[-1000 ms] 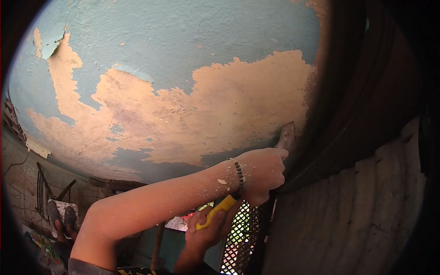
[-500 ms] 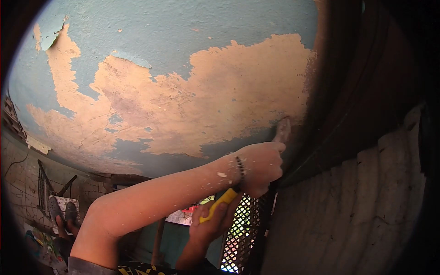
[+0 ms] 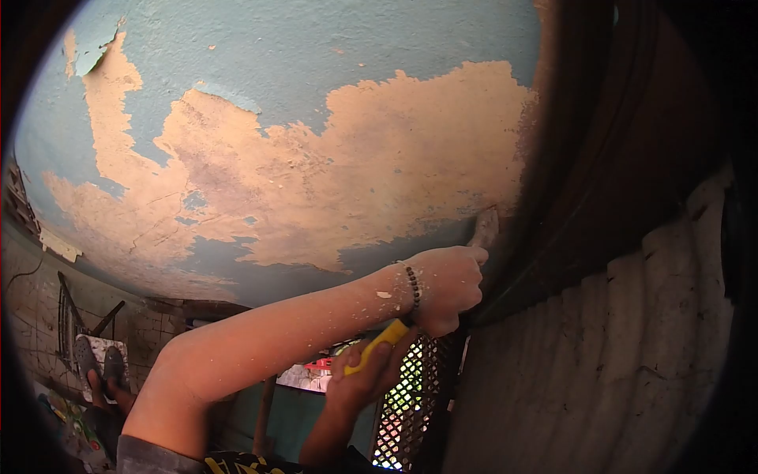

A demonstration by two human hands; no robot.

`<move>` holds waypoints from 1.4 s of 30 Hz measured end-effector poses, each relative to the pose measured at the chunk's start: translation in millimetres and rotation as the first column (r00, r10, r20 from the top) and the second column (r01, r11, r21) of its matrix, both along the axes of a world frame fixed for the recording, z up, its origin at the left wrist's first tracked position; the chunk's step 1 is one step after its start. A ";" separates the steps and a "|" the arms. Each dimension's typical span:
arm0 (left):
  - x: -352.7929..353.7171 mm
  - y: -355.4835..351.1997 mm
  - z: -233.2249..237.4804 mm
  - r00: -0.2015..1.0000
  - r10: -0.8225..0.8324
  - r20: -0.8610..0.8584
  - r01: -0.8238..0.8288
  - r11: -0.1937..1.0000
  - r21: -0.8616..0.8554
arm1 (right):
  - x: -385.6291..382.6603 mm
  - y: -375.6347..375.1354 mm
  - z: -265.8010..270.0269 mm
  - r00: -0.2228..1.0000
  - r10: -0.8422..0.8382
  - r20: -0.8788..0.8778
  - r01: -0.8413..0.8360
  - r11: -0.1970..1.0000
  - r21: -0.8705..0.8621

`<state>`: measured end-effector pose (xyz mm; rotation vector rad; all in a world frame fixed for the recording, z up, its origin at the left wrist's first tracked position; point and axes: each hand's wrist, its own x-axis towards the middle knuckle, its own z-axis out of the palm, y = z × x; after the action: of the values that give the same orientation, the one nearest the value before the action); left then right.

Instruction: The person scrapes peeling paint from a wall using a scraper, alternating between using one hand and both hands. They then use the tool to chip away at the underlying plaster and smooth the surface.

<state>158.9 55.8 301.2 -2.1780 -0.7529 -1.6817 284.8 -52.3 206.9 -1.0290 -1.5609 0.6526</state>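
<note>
My left hand (image 3: 448,286), with a dark beaded bracelet (image 3: 412,286) at its wrist, reaches across to the lower right of the wall (image 3: 410,158). Most of its fingers are curled; a narrow, dusty shape, apparently a finger, stretches up to the bare patch. Whether the curled fingers hold anything is hidden. Below, my right hand (image 3: 365,381) is closed around a yellow-handled tool (image 3: 377,347). The tool's dark end passes behind my left wrist, so its tip is out of sight. Blue-green paint is peeled from a wide tan patch, and pale flakes cling to my left forearm.
A curled paint flap (image 3: 96,59) hangs at upper left. Corrugated sheeting (image 3: 576,371) stands at lower right, beside a lattice screen (image 3: 407,403). A person's feet in grey shoes (image 3: 113,363) show at lower left, near scattered items on the floor.
The view has shifted slightly. My left hand has moved a little left in the picture, still up against the wall, and my right hand keeps hold of the yellow-handled tool.
</note>
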 end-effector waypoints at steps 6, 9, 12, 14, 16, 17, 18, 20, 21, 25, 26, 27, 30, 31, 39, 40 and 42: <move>8.5 -4.8 -137.2 0.971 0.076 -0.229 -0.121 0.974 -0.190 | 17.6 -9.7 -134.9 0.990 0.085 0.114 -0.076 0.994 -0.077; 8.8 -4.6 -177.3 0.952 0.025 -0.304 -0.103 0.965 -0.243 | 27.0 -1.2 -181.0 0.983 0.073 0.167 -0.057 0.993 -0.102; 18.6 3.6 -159.2 0.931 0.083 -0.356 -0.156 0.971 -0.182 | 26.1 10.2 -164.7 0.975 0.022 0.221 -0.031 0.999 0.036; 18.7 12.1 -114.6 0.918 0.145 -0.370 -0.199 0.973 -0.114 | 22.7 26.2 -125.6 0.964 -0.040 0.262 0.001 0.989 0.146; 17.5 17.0 -60.4 0.952 0.136 -0.273 -0.153 0.987 -0.041 | 21.6 31.6 -77.9 0.988 -0.058 0.140 0.046 0.995 0.088; 19.2 19.9 -43.9 0.977 0.122 -0.177 -0.123 0.992 0.002 | 17.3 27.2 -54.5 1.000 -0.021 -0.019 0.021 1.000 -0.019; 20.1 20.5 -36.9 0.983 0.102 -0.154 -0.102 0.995 0.007 | 12.0 21.2 -35.0 1.000 -0.012 -0.029 0.011 0.999 -0.034; 22.8 21.1 -30.5 0.991 0.060 -0.118 -0.060 0.998 0.007 | 19.3 20.9 -36.0 1.000 -0.012 -0.024 0.011 0.999 -0.037; 24.1 22.8 -36.2 0.988 0.069 -0.141 -0.071 0.997 -0.007 | 20.8 20.8 -40.1 1.000 -0.008 -0.022 0.007 0.999 -0.046; 30.4 21.6 -114.2 0.978 -0.017 -0.208 -0.018 0.986 -0.163 | 31.0 25.7 -124.4 0.998 -0.057 0.002 0.057 0.997 -0.048; 38.3 25.9 -150.3 0.974 0.007 -0.226 -0.050 0.982 -0.183 | 34.9 22.0 -155.1 1.000 -0.001 0.005 0.002 0.997 -0.080; 43.2 26.9 -179.8 0.970 0.028 -0.242 -0.078 0.977 -0.200 | 43.2 19.1 -186.9 0.999 0.051 0.006 -0.050 0.993 -0.110; 35.1 11.7 -203.0 0.976 -0.047 -0.214 -0.010 0.966 -0.257 | 57.5 14.8 -207.6 0.997 0.067 0.023 -0.064 0.988 -0.140; 35.0 11.5 -196.0 0.973 -0.049 -0.227 -0.010 0.967 -0.253 | 59.1 15.0 -210.2 0.998 0.061 0.028 -0.056 0.988 -0.144; 52.4 35.4 -67.3 0.981 0.034 -0.193 -0.069 0.982 -0.176 | 43.3 39.8 -74.1 0.999 0.010 -0.031 -0.011 1.000 -0.020; 54.4 37.9 -65.8 0.992 0.001 -0.124 -0.018 0.991 -0.134 | 46.4 38.8 -76.0 0.999 -0.033 -0.003 0.033 0.999 -0.042; 58.7 43.4 -79.9 0.983 -0.013 -0.183 -0.008 0.993 -0.115 | 43.3 38.9 -86.6 0.992 -0.118 0.051 0.120 0.992 -0.034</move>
<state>217.6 99.2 221.3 -2.3729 -0.8141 -1.4452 328.1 -13.4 120.2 -1.1644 -1.5210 0.5796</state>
